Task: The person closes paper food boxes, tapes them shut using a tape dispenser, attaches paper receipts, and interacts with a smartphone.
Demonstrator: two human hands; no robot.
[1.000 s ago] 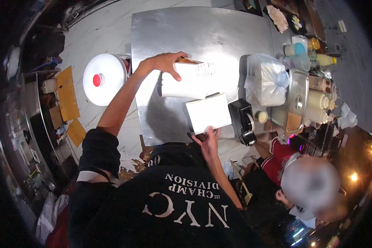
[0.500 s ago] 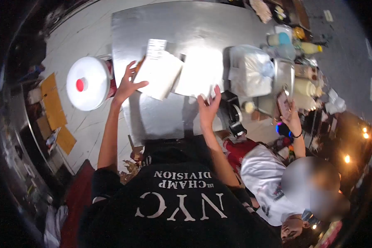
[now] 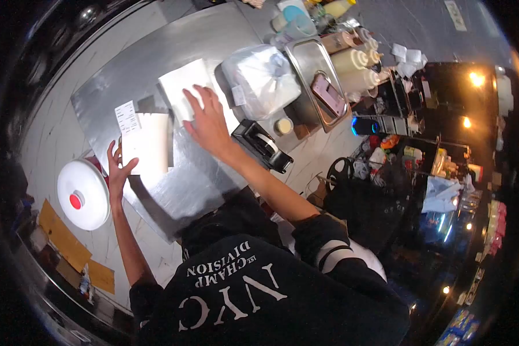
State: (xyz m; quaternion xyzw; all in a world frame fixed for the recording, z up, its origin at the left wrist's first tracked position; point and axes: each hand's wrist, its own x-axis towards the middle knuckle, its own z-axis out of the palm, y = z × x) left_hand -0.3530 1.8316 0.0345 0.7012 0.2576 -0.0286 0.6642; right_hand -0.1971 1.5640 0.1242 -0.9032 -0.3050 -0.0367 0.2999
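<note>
My left hand (image 3: 120, 167) grips the left side of a white box (image 3: 147, 144), its thumb on the face and its fingers at the edge. A printed slip (image 3: 127, 117) sticks out at that box's upper left. My right hand (image 3: 206, 122) has its fingers spread over the lower part of a second white box (image 3: 181, 83), with nothing gripped between them. Whether the fingertips touch it, I cannot tell. Both boxes are on the metal table (image 3: 205, 29).
A knotted plastic bag (image 3: 262, 81), black tape dispenser (image 3: 259, 144) and small cup (image 3: 283, 126) stand right of the boxes. Beyond are a phone (image 3: 328, 95) on a metal tray (image 3: 300, 55) and squeeze bottles (image 3: 349, 60). A white lidded container (image 3: 83, 195) stands at left.
The view has turned and shifted right. The boxes have moved apart, and my right hand has moved over the second one. The phone left the co-worker's hand and lies on the tray.
</note>
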